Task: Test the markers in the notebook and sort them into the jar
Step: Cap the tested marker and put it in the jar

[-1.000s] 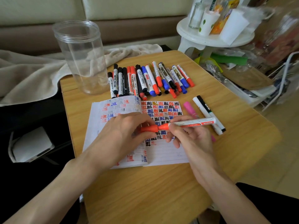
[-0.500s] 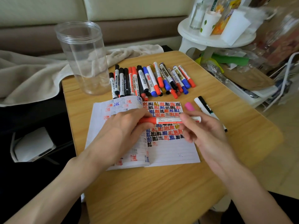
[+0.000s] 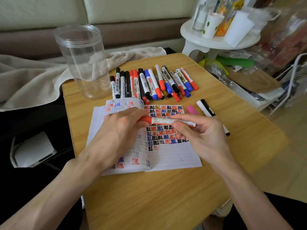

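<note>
Jar (image 3: pixel 81 63) beside markers (image 3: pixel 150 83); hands (image 3: pixel 118 130) (image 3: pixel 203 136) grip red marker (image 3: pixel 172 121).

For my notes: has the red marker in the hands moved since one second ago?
Yes, the red marker went left: its rear end reached the white markers; now it stops short, near the pink marker.

From my remote feed, a pale wooden counter (image 3: pixel 149 196) with rounded corners fills the middle. Along the far side runs a sofa (image 3: pixel 132 12), cream cushions over a brown base, with a beige blanket (image 3: pixel 33 77) draped at far left. At far right stands a round white side table (image 3: pixel 189 35) crowded with containers (image 3: pixel 211 25). Below it lies a blurred heap (image 3: pixel 249 78), possibly bags and cardboard. Tan floor (image 3: pixel 295 146) shows at right. The light is soft and even.
</note>
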The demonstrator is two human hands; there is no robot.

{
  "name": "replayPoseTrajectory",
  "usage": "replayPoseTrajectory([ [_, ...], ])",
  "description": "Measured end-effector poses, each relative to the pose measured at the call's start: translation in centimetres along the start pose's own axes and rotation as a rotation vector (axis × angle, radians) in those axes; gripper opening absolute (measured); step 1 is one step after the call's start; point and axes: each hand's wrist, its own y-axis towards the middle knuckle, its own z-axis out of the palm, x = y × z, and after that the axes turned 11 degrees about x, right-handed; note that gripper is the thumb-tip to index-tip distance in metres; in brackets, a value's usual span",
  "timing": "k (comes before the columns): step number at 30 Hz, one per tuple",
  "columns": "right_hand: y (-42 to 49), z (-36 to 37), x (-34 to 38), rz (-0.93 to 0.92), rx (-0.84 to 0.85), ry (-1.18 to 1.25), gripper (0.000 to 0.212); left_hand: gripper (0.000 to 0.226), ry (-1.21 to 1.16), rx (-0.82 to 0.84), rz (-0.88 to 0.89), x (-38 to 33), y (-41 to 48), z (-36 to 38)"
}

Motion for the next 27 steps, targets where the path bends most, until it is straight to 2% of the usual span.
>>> replayPoseTrajectory([
  [3,-0.1,0.2,-0.1,-0.019,-0.022,0.001,0.021,0.029,-0.027,-0.005,0.01,0.1,0.0,0.0],
  [7,-0.4,0.5,-0.4,-0.025,-0.039,0.004,0.02,0.017,-0.004,-0.013,0.035,0.2,0.0,0.1],
  [14,-0.7,0.8,-0.6,-0.03,-0.018,-0.009,0.021,0.032,0.012,0.059,0.039,0.2,-0.3,0.0],
  [17,-0.6,-0.4,-0.3,-0.034,0.031,-0.108,0.019,0.036,-0.058,0.111,0.011,0.1,0.2,0.0],
  [20,-0.6,-1.4,0.0,-0.04,0.078,-0.226,0.023,0.026,-0.04,0.116,0.034,0.1,0.8,0.1],
  [24,-0.7,-1.7,-0.1,-0.048,0.102,-0.375,0.026,0.023,-0.003,0.116,0.06,-0.1,1.2,0.9],
  [27,-0.5,-1.9,-0.4,-0.093,0.037,-0.465,0.022,0.036,-0.014,0.102,0.022,-1.0,1.4,1.4],
])
